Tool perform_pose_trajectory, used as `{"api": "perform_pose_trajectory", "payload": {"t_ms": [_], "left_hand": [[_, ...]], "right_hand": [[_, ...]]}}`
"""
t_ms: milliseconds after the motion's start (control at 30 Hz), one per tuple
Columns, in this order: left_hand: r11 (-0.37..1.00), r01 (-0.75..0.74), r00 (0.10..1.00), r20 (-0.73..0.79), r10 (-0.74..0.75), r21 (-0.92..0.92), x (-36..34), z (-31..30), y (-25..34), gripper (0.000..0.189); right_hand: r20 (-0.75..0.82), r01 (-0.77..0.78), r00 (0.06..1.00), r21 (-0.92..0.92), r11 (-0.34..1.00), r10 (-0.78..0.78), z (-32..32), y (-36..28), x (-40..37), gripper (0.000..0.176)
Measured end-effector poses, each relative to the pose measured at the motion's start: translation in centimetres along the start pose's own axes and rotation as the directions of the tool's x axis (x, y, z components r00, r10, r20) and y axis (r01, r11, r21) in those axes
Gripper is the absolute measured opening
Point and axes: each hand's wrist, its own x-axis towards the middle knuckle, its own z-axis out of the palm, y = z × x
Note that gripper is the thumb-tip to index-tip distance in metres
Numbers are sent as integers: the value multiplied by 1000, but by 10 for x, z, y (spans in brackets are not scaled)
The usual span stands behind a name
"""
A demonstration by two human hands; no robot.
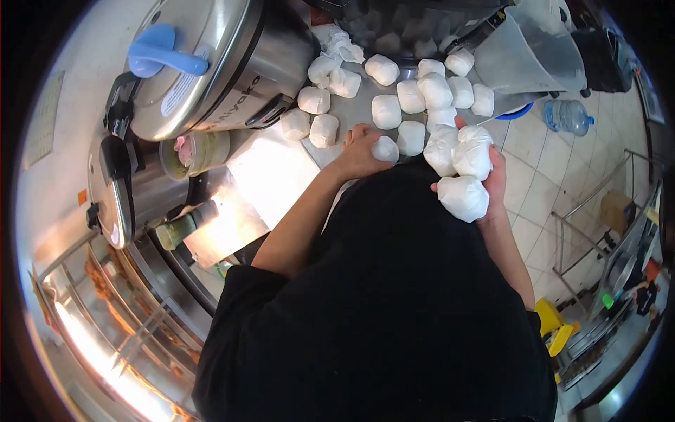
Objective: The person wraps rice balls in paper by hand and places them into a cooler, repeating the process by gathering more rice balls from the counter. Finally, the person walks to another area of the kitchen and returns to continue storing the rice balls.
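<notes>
My left hand (361, 152) is closed round one white wrapped bundle (385, 150) at the near edge of the metal table (351, 116). Three more rounded bundles, one of them a white wrapped bundle (464, 198) at the bottom, rest against the palm and fingers of my right hand (496, 176), close to my body. The wrapping looks like thin paper or plastic; what is inside is hidden. Several similar wrapped bundles (410, 96) lie across the table ahead of both hands, some touching or leaning on each other.
A steel rice cooker (232, 70) marked Miyako stands on the left with a blue scoop (165, 53) on its lid. Crumpled white wrapping (341, 43) and a dark container (415, 24) are at the back. A translucent tub (531, 53) stands right; a water bottle (568, 117) lies on the floor.
</notes>
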Motion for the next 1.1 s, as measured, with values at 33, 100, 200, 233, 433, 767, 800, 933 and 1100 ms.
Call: {"api": "perform_pose_trajectory", "payload": {"t_ms": [33, 100, 200, 233, 433, 767, 800, 933, 1100], "left_hand": [[995, 58, 998, -23, -57, 82, -1, 4, 3, 81], [975, 125, 992, -52, -117, 187, 1, 14, 2, 86], [951, 218, 975, 4, -224, 220, 3, 15, 26, 90], [953, 228, 973, -77, -216, 201, -1, 24, 27, 89], [935, 248, 967, -116, -225, 255, -6, 53, 47, 93], [834, 451, 890, -225, -396, 319, 11, 82, 63, 85], [825, 480, 875, -233, -424, 298, 5, 78, 66, 83], [783, 226, 889, -206, -409, -579, -52, 113, 18, 88], [-39, -572, 777, -525, -348, -820, -235, 262, 90, 67]], "right_hand": [[29, -9, 1000, -14, 1000, 9, -3, -3, 1, 80], [89, -30, 996, -15, 999, 31, -10, -7, 5, 76], [83, -115, 990, 6, 993, 114, -20, -16, 9, 75], [115, -123, 986, -8, 992, 123, -22, -19, 12, 74], [179, -188, 946, -376, 908, 270, -49, -44, 30, 68], [210, -547, 644, -546, 634, 736, -66, -50, 2, 73], [212, -554, 614, -571, 606, 761, -66, -46, -2, 73], [209, -541, 478, -695, 473, 853, -58, -29, -15, 72], [170, -506, 329, -799, 325, 929, -39, 26, -53, 71]]}}
